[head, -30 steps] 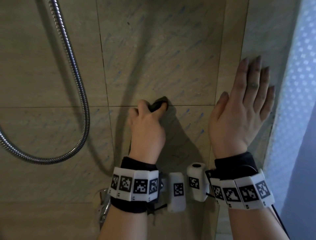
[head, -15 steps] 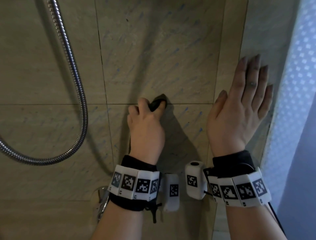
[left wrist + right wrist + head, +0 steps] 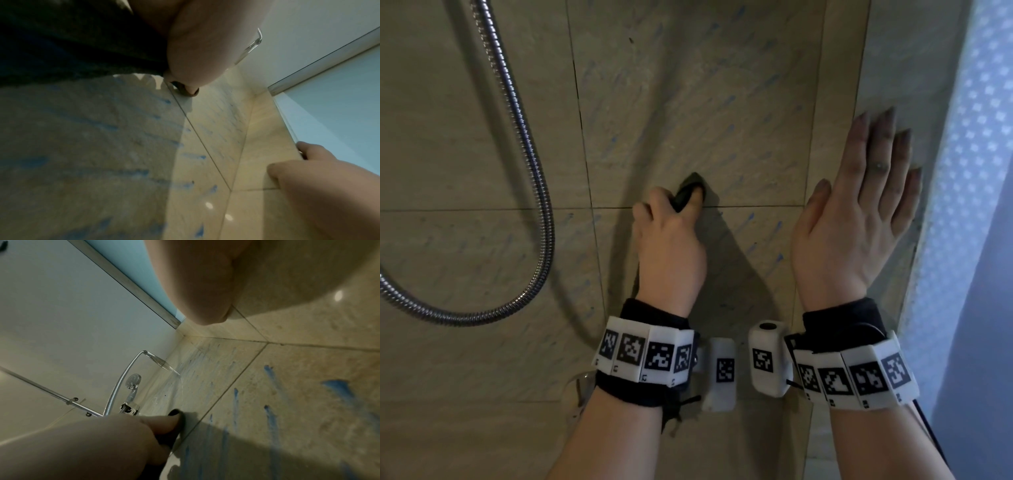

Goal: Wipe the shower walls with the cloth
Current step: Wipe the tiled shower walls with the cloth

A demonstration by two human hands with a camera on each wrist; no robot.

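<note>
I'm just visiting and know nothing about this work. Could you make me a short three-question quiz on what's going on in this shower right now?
1. True or false: the right hand holds the cloth.
2. Which hand grips the dark cloth? A) left hand B) right hand
3. Fill in: the metal shower hose hangs to the ___ of both hands.

Key
1. False; it rests flat and open on the tiled wall.
2. A
3. left

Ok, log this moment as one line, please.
left hand: grips dark cloth, pressed on tiled wall | right hand: flat on wall | blue streaks: remain
</note>
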